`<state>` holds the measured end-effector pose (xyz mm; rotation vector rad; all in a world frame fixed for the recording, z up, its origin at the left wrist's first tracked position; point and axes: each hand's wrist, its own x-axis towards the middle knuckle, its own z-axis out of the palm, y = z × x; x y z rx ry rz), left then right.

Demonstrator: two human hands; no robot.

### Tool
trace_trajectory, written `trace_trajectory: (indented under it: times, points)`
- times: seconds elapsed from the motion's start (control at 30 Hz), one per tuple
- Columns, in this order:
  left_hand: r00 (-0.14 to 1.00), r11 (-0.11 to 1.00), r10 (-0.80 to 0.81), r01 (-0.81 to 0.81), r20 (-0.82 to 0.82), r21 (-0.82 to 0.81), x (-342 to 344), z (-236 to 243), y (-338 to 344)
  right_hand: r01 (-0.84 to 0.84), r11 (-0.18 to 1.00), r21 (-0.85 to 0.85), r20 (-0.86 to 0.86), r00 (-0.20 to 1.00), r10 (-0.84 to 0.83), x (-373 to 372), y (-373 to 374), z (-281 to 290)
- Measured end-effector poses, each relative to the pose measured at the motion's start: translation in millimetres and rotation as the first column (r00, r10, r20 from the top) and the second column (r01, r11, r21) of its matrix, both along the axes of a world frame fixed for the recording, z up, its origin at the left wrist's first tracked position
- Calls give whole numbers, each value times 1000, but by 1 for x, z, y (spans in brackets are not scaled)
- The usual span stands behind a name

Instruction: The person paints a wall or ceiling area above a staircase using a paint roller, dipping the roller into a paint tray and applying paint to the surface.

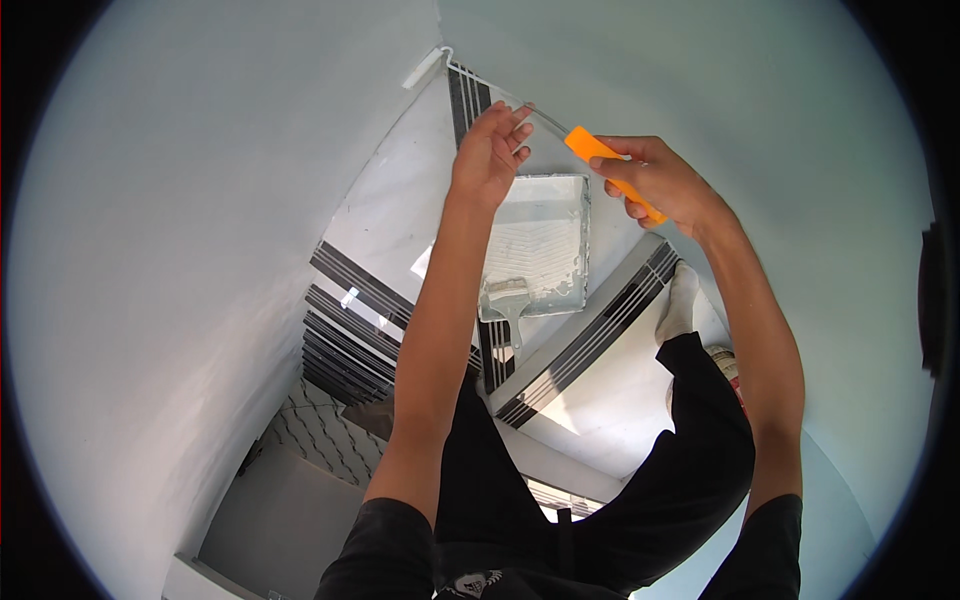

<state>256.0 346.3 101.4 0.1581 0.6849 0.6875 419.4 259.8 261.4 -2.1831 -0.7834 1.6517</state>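
Observation:
My right hand (pixel 650 180) grips the orange handle (pixel 590 146) of a small paint roller. Its thin metal rod runs up and left to a slim white roller (pixel 420 70), which is against the wall near the corner. Just under the rod is my left hand (pixel 490 150), palm up with fingers apart and loosely bent; whether a fingertip touches the rod I cannot tell. Below my hands a paint tray (pixel 560 215) streaked with white paint lies on a step, and a flat brush (pixel 508 295) with a pale handle rests on its lower part.
Winder stairs with pale treads (pixel 385 210) and dark striped bands (pixel 360 280) descend at lower left toward a patterned floor (pixel 315 435). Pale walls (pixel 180 240) rise on both sides. My socked foot (pixel 682 300) is on a step at right, beside a partly hidden container (pixel 725 365).

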Motion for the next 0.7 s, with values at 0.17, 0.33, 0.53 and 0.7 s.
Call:
trace_trajectory:
  times: [0.17,0.33,0.53,0.7]
  points:
    - [996,999,-46,46,73,4,-18,50,-45,65,998,-16,-66,996,-66,-7,-42,74]
    - [964,948,-238,203,120,245,-28,134,-78,168,982,88,-98,982,-159,-1,-123,141]
    - [969,970,-166,126,185,210,-30,127,-74,146,979,145,-86,987,-134,-15,-93,124]
    - [986,993,-91,79,137,87,-17,49,-46,110,991,82,-98,990,-102,-15,-54,49]
